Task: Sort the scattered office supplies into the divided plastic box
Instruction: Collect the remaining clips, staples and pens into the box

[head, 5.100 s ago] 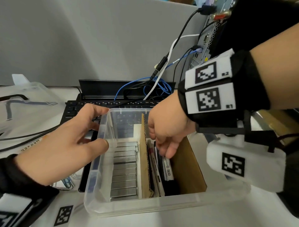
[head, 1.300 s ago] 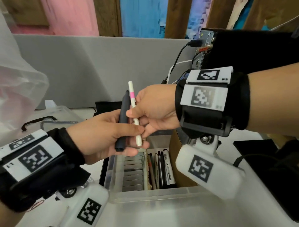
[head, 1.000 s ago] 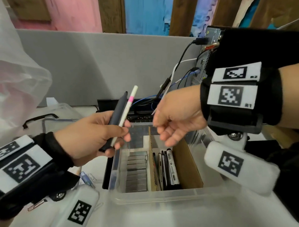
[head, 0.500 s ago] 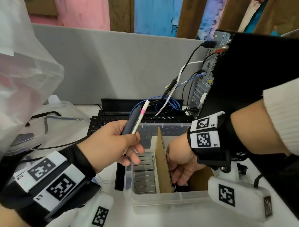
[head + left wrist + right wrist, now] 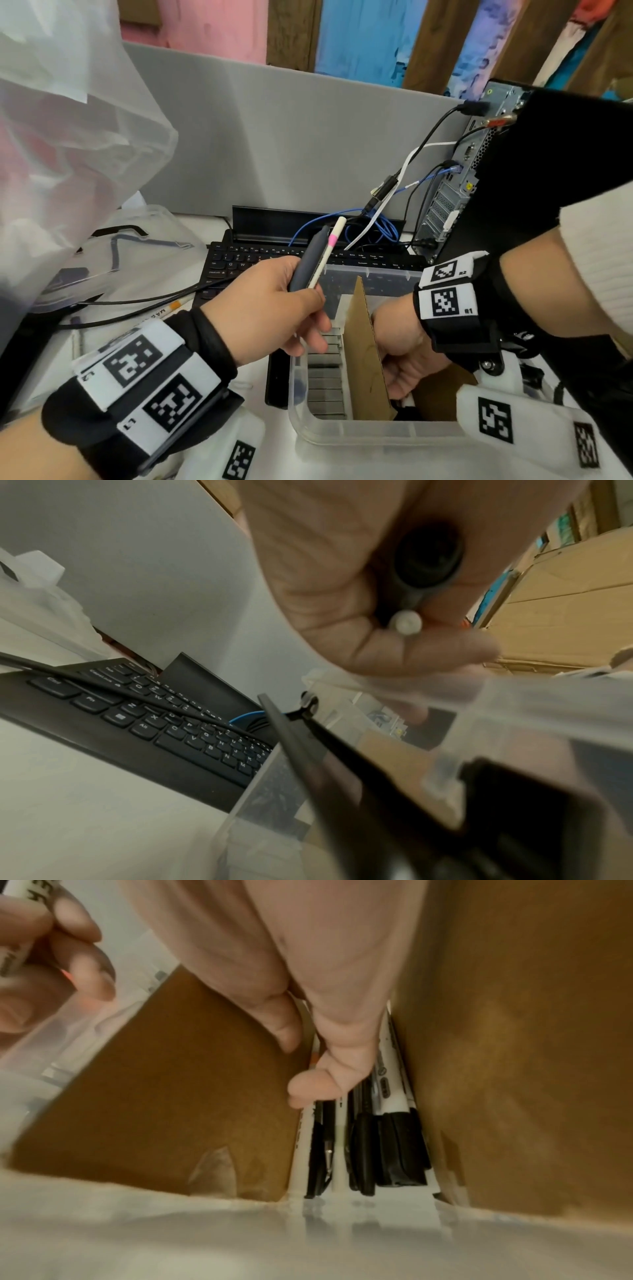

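Gripping a grey pen and white pen upright above the plastic box, the left hand waits while right-hand fingers curl onto pens lying lengthwise between cardboard dividers.

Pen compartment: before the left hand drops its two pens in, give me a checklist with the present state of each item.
1. Left hand grips dark pen and white pen: ok.
2. Pen slot free of right hand: not ok, fingers are among the pens.
3. Cardboard divider standing: ok.
4. Room for two more: cannot tell.
5. Plastic box resting on desk: ok.
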`<state>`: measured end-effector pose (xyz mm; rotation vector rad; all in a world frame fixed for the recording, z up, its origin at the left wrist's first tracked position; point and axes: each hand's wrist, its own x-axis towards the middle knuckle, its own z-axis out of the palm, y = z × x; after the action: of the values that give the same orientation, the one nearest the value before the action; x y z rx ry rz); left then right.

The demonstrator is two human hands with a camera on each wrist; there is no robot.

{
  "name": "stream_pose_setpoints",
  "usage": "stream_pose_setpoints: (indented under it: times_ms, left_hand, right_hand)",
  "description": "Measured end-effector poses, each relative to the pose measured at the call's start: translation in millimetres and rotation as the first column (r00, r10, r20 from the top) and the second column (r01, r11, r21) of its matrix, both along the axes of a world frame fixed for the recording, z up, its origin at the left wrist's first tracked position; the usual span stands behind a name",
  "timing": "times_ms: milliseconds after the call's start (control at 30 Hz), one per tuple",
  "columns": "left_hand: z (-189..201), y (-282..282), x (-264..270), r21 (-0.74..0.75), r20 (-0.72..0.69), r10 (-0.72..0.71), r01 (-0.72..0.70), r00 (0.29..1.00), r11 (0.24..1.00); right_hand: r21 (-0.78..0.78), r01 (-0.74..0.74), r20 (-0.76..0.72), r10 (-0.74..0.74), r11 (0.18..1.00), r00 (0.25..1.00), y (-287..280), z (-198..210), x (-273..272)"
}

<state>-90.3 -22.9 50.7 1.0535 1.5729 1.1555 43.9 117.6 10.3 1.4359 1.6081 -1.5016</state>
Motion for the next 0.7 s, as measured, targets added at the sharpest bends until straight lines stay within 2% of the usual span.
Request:
stream_pose_setpoints:
  times_ms: [100,267,467,700]
  left_hand:
    - [0,0,0,0.001,-0.006,-0.003,0.003,1.0,1.0]
    - [1,-1,1,-0.001,0.004,0.001,-0.001,1.0,1.0]
    - [0,0,1,0.006,-0.008,0.001,-0.001,1.0,1.0]
    - [1,-1,1,0.007,-0.025,-0.005,0.005,1.0,1.0]
  right_hand:
    - [-0.057,-0.031,0.052,0.034,0.998,0.998,9,1,4]
    - [-0.032,-0.096,0.139,0.1,0.995,0.985,1,-3,3]
    - [-0.023,-0.032,0.068,0.034,0.999,0.997,-2,-8,7]
    - [-0.129,0.019,0.014,-0.017,0.992,1.0,-1,2,6]
